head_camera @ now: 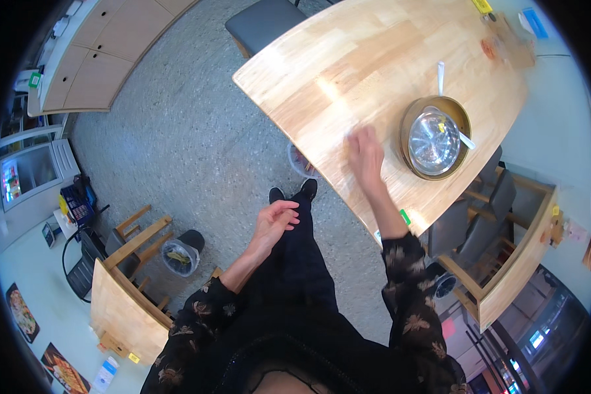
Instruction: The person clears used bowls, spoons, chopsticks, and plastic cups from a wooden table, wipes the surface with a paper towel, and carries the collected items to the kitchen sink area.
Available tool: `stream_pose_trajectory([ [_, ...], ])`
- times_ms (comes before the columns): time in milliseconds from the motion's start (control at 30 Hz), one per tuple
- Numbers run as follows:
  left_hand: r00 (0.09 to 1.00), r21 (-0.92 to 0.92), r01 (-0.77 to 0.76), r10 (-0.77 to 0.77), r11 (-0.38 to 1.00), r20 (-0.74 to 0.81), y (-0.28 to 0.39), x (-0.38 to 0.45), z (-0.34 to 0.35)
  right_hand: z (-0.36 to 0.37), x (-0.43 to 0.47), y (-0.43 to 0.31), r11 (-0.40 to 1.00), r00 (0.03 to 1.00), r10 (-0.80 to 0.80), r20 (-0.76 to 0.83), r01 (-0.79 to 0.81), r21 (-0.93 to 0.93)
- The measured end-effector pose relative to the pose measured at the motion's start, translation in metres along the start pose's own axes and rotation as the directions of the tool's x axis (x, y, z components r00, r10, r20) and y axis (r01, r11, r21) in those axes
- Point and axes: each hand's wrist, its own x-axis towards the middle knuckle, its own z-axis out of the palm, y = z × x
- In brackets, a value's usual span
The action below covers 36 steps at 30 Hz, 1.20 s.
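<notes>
My right hand (366, 155), a little blurred, is over the near part of a light wooden table (369, 69); its fingers are curled, and I cannot tell whether anything is in them. Right of it stands a round bamboo steamer basket (405, 125) with a shiny metal bowl (433, 143) inside. A white spoon (466, 140) lies across the basket's right rim. Another white spoon (441, 79) points away from the basket's far edge. My left hand (275, 219) hangs above my legs, off the table, fingers slightly bent and nothing visible in it.
A lined waste bin (300, 162) is partly under the table's near edge. Another lined bin (180, 258) stands left, near wooden stools and a second table (123, 305). A grey-seated stool (266, 24) stands beyond the table; dark chairs (448, 229) stand to the right.
</notes>
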Motion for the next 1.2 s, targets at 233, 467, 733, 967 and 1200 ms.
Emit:
stream_pose_trajectory([
  [233, 0.997, 0.060, -0.004, 0.000, 0.998, 0.072, 0.009, -0.002, 0.016, 0.042, 0.063, 0.033, 0.922, 0.936, 0.344, -0.082, -0.320, 0.217],
  [467, 0.997, 0.052, 0.050, -0.053, 0.997, 0.057, 0.008, 0.008, 0.021, 0.043, 0.007, -0.051, 0.976, 0.982, -0.183, 0.043, 0.177, 0.124],
  [733, 0.998, -0.072, -0.017, 0.012, 0.997, -0.068, 0.043, 0.051, -0.010, 0.053, 0.075, 0.000, 0.990, 0.979, 0.099, -0.178, -0.115, -0.084],
  [967, 0.904, 0.102, -0.158, 0.186, 0.982, -0.385, 0.120, 0.149, -0.120, 0.071, 0.087, -0.006, 0.997, 0.994, 0.047, -0.095, -0.052, -0.056],
  [1200, 0.922, 0.227, -0.203, 0.264, 0.953, -0.284, 0.213, 0.236, -0.141, 0.049, 0.223, 0.045, 0.901, 0.857, 0.333, -0.393, -0.412, -0.135],
])
